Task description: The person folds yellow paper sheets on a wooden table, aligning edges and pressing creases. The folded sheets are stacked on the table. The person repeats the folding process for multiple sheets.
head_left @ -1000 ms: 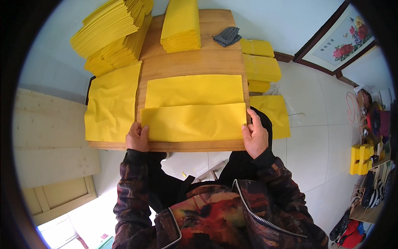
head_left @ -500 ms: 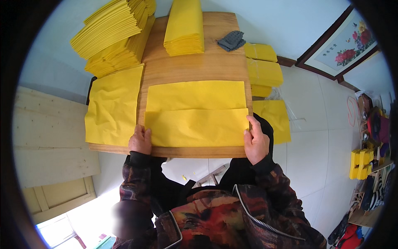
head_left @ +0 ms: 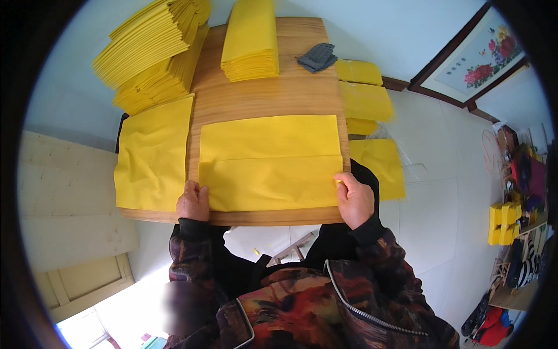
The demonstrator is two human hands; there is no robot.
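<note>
Noting two bare hands at opposite ends of one folded yellow sheet (head_left: 270,183), which lies flat on the wooden table (head_left: 261,96) just in from the near edge. Long axis runs left to right, roughly parallel to that edge; the near panel overlaps the far one, its free border crossing the sheet from side to side, slight ripples in the surface. Key relation: sheet lies between the hands, to the right of the left hand (head_left: 193,202) and to the left of the right hand (head_left: 356,199); neither clearly nearer, each at its own short end of the near panel. Left hand curled, gap between thumb and fingers small, thumb against the sheet's left end; cannot tell whether it pinches the material. Right hand nearly closed at thumb and forefinger, a bit of the sheet's right end nipped between them. Along the table's left edge, a flat, wrinkled yellow piece (head_left: 152,154); beyond it toward the far left corner, a tall heap of folded yellow pieces (head_left: 148,52). Near the middle of the far edge, a neat yellow stack (head_left: 250,41); by the far right corner, a crumpled grey cloth (head_left: 317,57). Past the right edge, off the tabletop, yellow bundles (head_left: 366,102).
</note>
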